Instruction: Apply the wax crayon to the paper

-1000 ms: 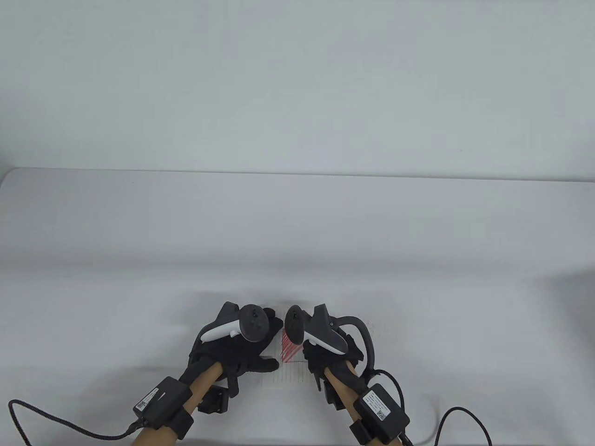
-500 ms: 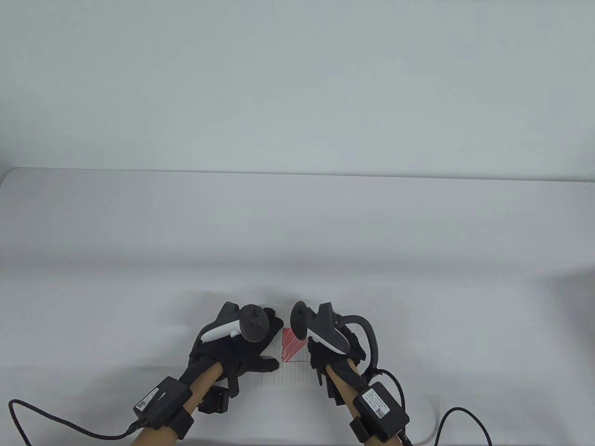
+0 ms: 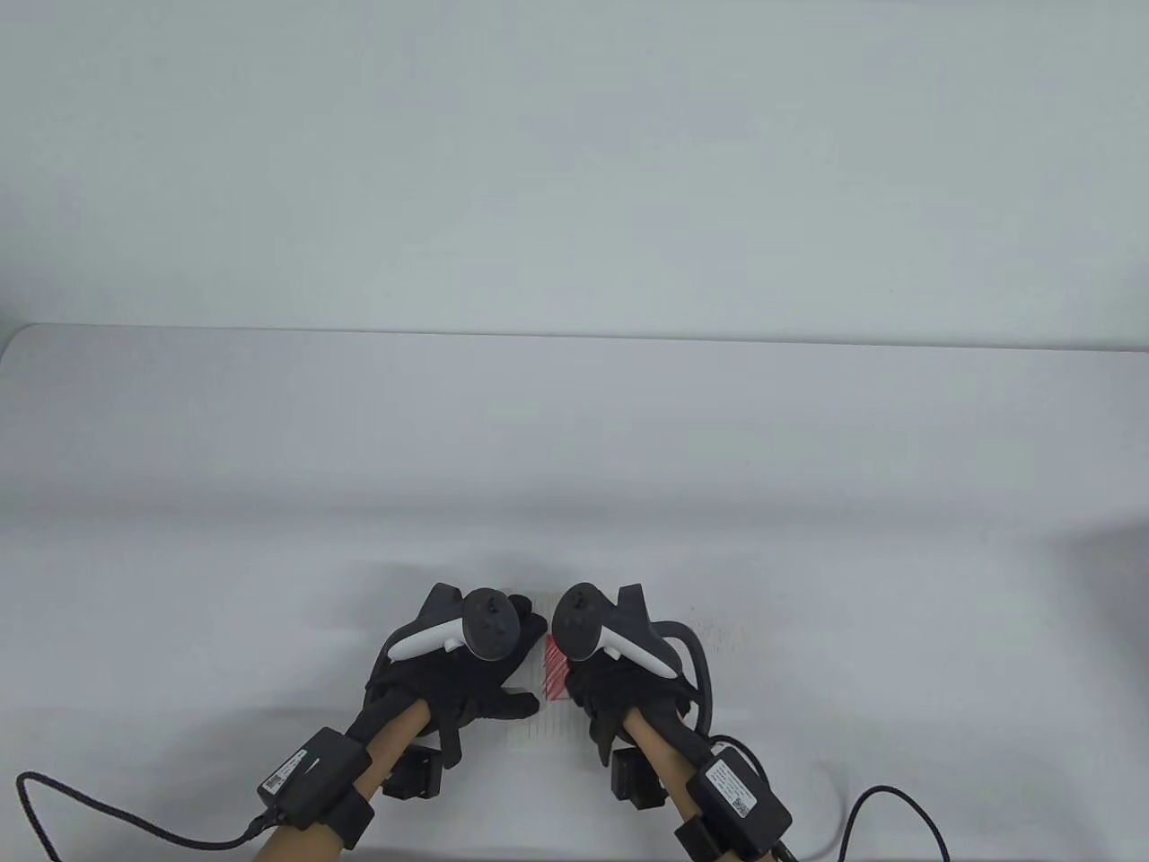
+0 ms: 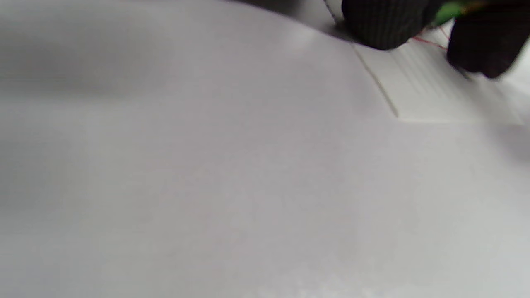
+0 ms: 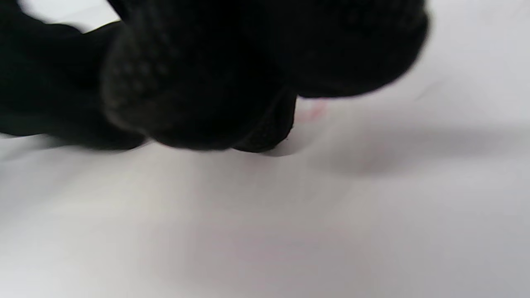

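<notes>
A lined sheet of paper [image 3: 556, 729] lies at the table's near edge, with a patch of red crayon strokes [image 3: 555, 669] on it. My left hand [image 3: 485, 682] rests flat on the paper's left side, thumb stretched out toward the patch. My right hand [image 3: 619, 691] is over the right part of the patch with its fingers [image 5: 198, 82] curled tight and down on the sheet. The crayon is hidden under that hand. The left wrist view shows the paper's corner [image 4: 422, 87], thin red lines and a blurred green bit [image 4: 449, 10] between dark fingers.
The white table [image 3: 574, 449] stretches far behind the hands to a pale wall. Black cables [image 3: 108, 808] run from both wrist boxes along the near edge. A faint pink smear [image 5: 316, 111] shows beside the right fingers.
My right hand swung right, then back left, and now covers more of the red patch. My left hand has not moved.
</notes>
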Tool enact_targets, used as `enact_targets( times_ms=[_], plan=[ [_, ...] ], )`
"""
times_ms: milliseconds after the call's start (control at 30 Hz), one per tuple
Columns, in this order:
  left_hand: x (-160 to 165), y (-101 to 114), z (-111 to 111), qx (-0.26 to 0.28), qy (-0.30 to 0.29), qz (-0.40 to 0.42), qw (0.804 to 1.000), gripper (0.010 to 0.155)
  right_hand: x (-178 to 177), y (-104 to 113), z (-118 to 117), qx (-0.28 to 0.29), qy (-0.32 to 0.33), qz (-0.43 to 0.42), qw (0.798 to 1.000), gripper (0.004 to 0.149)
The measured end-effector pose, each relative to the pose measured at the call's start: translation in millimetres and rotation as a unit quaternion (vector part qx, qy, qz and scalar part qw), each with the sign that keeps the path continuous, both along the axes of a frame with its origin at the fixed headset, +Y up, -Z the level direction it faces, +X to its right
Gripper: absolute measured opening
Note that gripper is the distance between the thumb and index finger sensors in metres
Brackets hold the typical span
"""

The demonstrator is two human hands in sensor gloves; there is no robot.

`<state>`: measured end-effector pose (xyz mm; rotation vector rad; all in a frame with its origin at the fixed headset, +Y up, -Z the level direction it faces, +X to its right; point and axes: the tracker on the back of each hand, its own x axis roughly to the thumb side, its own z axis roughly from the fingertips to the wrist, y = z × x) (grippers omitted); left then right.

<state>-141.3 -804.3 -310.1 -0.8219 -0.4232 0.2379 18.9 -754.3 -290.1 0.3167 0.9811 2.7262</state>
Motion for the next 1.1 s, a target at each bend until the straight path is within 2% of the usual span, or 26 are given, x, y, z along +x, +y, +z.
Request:
enact_targets(
  times_ms=[67,200,267,300,333,367,400,467,600,633,700,733,767,800,867,1000,1033,1100],
  plan=[
    [0.0,0.0,0.0,0.001,0.0,0.0,1.0,0.089,2.1,2.5,-4.3,0.044,0.003,0.043,0.998,0.042],
    [0.1,0.0,-0.2,0.0,0.0,-0.001,1.0,0.089,19.8,5.9,-15.1,0.127,-0.076,0.113,0.983,0.042],
    [0.1,0.1,-0.2,-0.001,-0.001,0.0,1.0,0.089,14.9,5.4,-10.9,0.162,-0.053,0.122,0.978,0.042],
    [0.1,0.1,-0.2,-0.001,-0.001,0.0,1.0,0.089,10.6,5.4,-7.4,0.15,-0.031,0.11,0.982,0.043],
    [0.1,0.1,-0.2,-0.001,-0.001,-0.001,1.0,0.089,4.5,4.8,-3.7,0.111,-0.001,0.068,0.991,0.042],
    [0.1,0.1,-0.2,-0.001,0.0,0.0,1.0,0.089,-2.2,1.0,-0.8,0.041,0.022,0.016,0.999,0.043],
    [0.0,0.0,-0.1,-0.001,0.0,0.0,1.0,0.089,-4.6,-0.6,0.9,0.007,0.013,0.006,1.0,0.043],
    [0.1,0.1,0.0,0.001,0.0,0.001,1.0,0.089,-1.0,2.2,-3.6,0.057,0.002,0.047,0.997,0.042],
    [0.2,-0.1,-0.2,0.0,0.0,0.0,1.0,0.089,17.9,4.8,-14.2,0.155,-0.078,0.126,0.977,0.042],
    [0.2,0.0,-0.1,-0.001,0.0,0.001,1.0,0.089,17.3,4.1,-13.0,0.188,-0.065,0.147,0.969,0.042],
    [0.2,0.0,-0.1,-0.001,0.0,0.001,1.0,0.089,12.9,4.9,-8.5,0.167,-0.03,0.122,0.978,0.042],
    [0.1,0.0,-0.1,-0.002,0.0,0.001,1.0,0.089,8.8,4.5,-6.0,0.116,-0.004,0.075,0.99,0.043],
    [0.1,0.0,0.0,-0.002,0.0,0.001,1.0,0.089,5.2,1.3,-4.2,0.037,0.011,0.026,0.999,0.042],
    [0.1,0.0,0.0,-0.001,0.0,0.001,1.0,0.089,4.4,-0.2,-2.7,0.002,-0.002,0.014,1.0,0.043],
    [0.0,0.1,0.0,0.0,0.0,0.001,1.0,0.089,11.1,2.7,-7.7,0.078,-0.03,0.062,0.995,0.042],
    [0.0,0.1,-0.1,0.0,0.0,0.001,1.0,0.089,22.9,4.1,-14.8,0.16,-0.086,0.134,0.974,0.042],
    [0.0,0.0,-0.1,-0.001,0.0,0.001,1.0,0.089,21.7,4.2,-13.5,0.166,-0.074,0.133,0.974,0.042],
    [-0.1,0.1,-0.1,-0.001,0.0,0.001,1.0,0.089,15.1,4.6,-7.7,0.123,-0.031,0.092,0.988,0.042]
  ],
)
